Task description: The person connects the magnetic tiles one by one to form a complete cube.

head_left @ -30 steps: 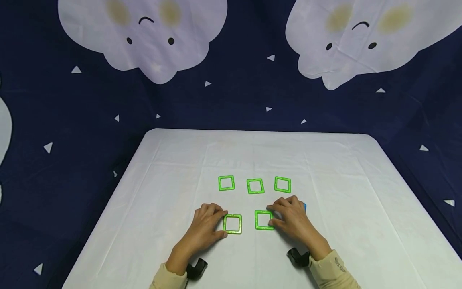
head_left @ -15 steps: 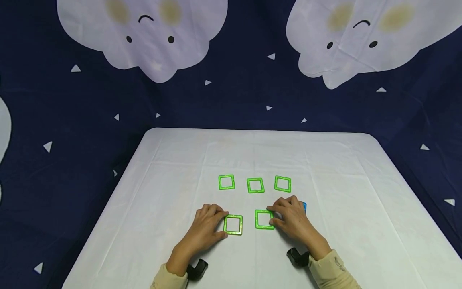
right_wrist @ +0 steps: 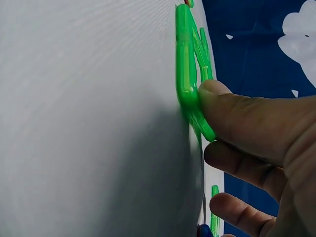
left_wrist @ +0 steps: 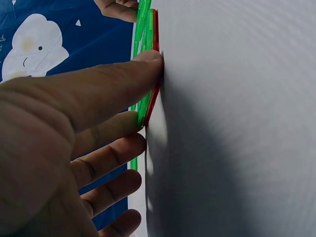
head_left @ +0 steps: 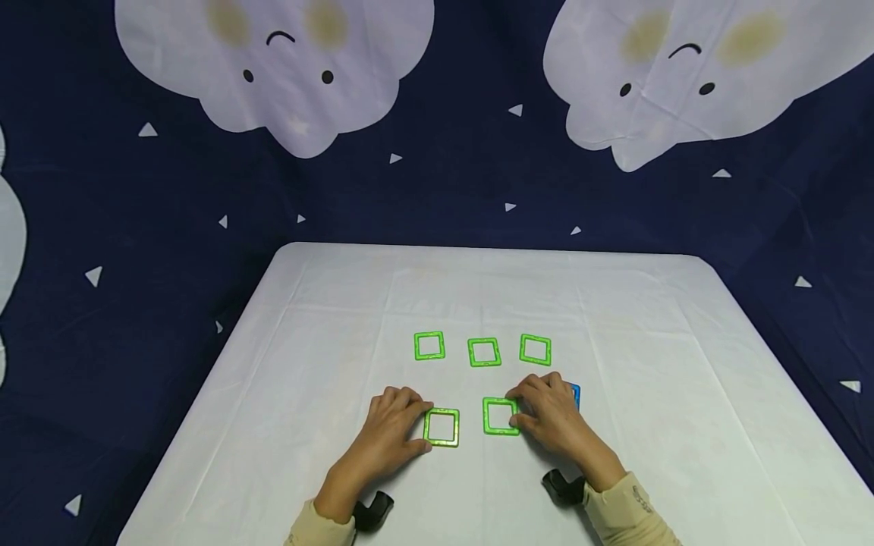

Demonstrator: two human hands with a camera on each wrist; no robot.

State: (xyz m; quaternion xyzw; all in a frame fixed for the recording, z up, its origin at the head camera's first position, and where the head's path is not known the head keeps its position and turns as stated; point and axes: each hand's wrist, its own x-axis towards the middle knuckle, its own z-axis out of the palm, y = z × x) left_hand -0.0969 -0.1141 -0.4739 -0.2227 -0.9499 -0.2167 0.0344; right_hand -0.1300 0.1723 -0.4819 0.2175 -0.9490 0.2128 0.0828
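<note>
My left hand [head_left: 389, 432] holds a green square magnetic tile [head_left: 457, 428] by its left side, thumb at the near corner and index finger at the far one. From the left wrist view, a red tile [left_wrist: 156, 29] lies flat under that green one, low against the table. Across a small gap, my right hand [head_left: 551, 413] pinches another green square tile [head_left: 486, 417] between thumb and index finger at its right side; the right wrist view has this green tile [right_wrist: 184, 59] close up. A blue tile [head_left: 576, 396] sticks out from behind the right hand, mostly hidden.
Farther back lie three green square tiles in a row: left [head_left: 429, 334], middle [head_left: 484, 341] and right [head_left: 536, 337]. Everything sits on a white-covered table [head_left: 328, 303]. Dark blue cloth [head_left: 451, 205] with clouds hangs behind. A black wrist mount [head_left: 373, 512] hangs by the left wrist.
The left hand's tile has slid very slightly right and nearer the body. A bit more of the blue tile shows beside the right hand, which otherwise stays almost still.
</note>
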